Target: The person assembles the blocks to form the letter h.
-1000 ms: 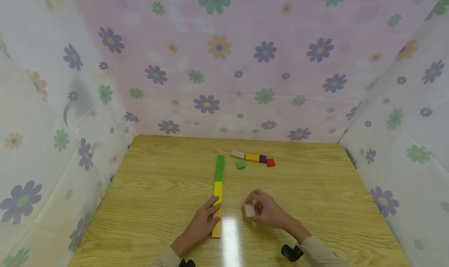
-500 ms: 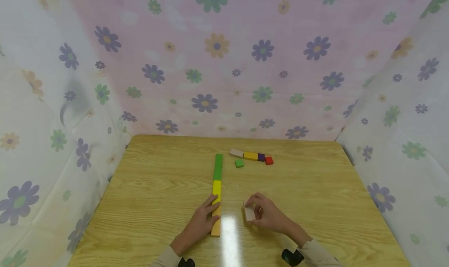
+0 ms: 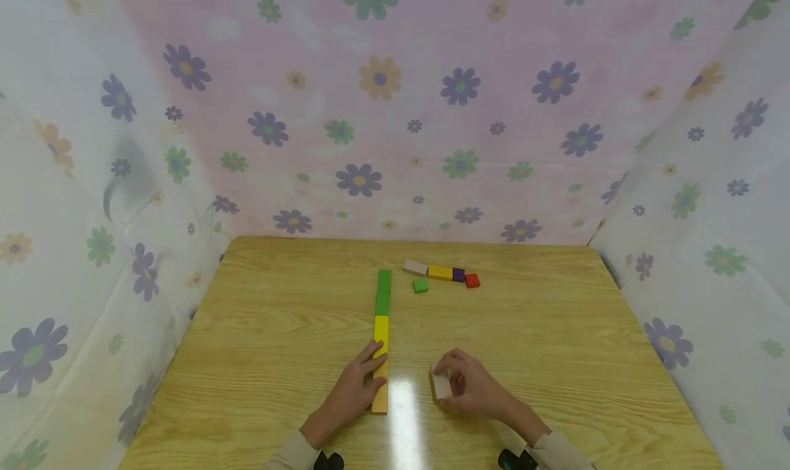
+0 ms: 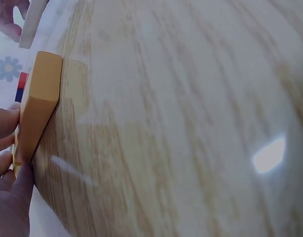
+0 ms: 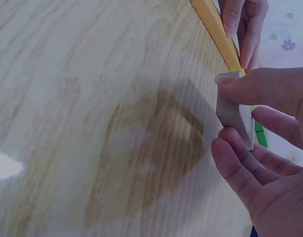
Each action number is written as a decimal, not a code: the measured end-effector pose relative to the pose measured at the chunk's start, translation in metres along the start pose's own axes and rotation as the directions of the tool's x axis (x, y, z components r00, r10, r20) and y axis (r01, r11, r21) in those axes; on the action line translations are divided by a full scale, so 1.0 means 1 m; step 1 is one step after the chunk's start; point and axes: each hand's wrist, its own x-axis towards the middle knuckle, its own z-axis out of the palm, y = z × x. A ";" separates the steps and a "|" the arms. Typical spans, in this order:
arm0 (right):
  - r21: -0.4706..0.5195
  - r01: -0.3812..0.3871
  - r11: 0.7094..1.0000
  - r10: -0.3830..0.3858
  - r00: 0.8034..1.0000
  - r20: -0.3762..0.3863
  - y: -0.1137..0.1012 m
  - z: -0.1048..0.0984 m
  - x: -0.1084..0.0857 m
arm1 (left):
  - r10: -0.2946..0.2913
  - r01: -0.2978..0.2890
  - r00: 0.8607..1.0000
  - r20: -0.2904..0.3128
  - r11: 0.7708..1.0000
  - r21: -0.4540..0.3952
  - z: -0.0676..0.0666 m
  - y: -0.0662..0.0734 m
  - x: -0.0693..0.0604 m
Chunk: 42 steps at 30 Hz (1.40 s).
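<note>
A straight row on the table runs away from me: an orange block (image 3: 380, 396) nearest, then a yellow block (image 3: 381, 327), then two green blocks (image 3: 383, 293). My left hand (image 3: 350, 386) lies along the row's left side, fingertips resting on the yellow and orange blocks. In the left wrist view its thumb (image 4: 22, 190) touches the orange block (image 4: 40, 96). Right of the row, my right hand (image 3: 478, 388) pinches a pale wooden block (image 3: 441, 384) between thumb and fingers. The right wrist view shows this pale block (image 5: 235, 111) tilted, its shadow on the tabletop.
Toward the back lie another pale block (image 3: 415, 268), a yellow-orange block (image 3: 440, 273), a dark purple block (image 3: 458, 275) and a red block (image 3: 472, 280). A small green block (image 3: 420, 286) sits just in front of them. Flowered cloth (image 3: 401, 209) encloses the wooden table (image 3: 278, 305).
My right hand has come slightly nearer to me with the pale block still pinched. The left hand stays on the row, and the whole head view has shifted a little.
</note>
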 end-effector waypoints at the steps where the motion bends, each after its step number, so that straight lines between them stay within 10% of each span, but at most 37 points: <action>1: 0.001 -0.003 1.000 0.003 1.000 0.000 0.001 0.001 -0.001 | -0.001 0.001 1.000 -0.001 1.000 0.002 0.000 0.000 0.000; 42: -0.007 -0.083 0.997 0.083 0.997 0.003 0.009 0.017 -0.018 | -0.008 0.008 1.000 0.006 1.000 -0.010 -0.001 0.003 0.000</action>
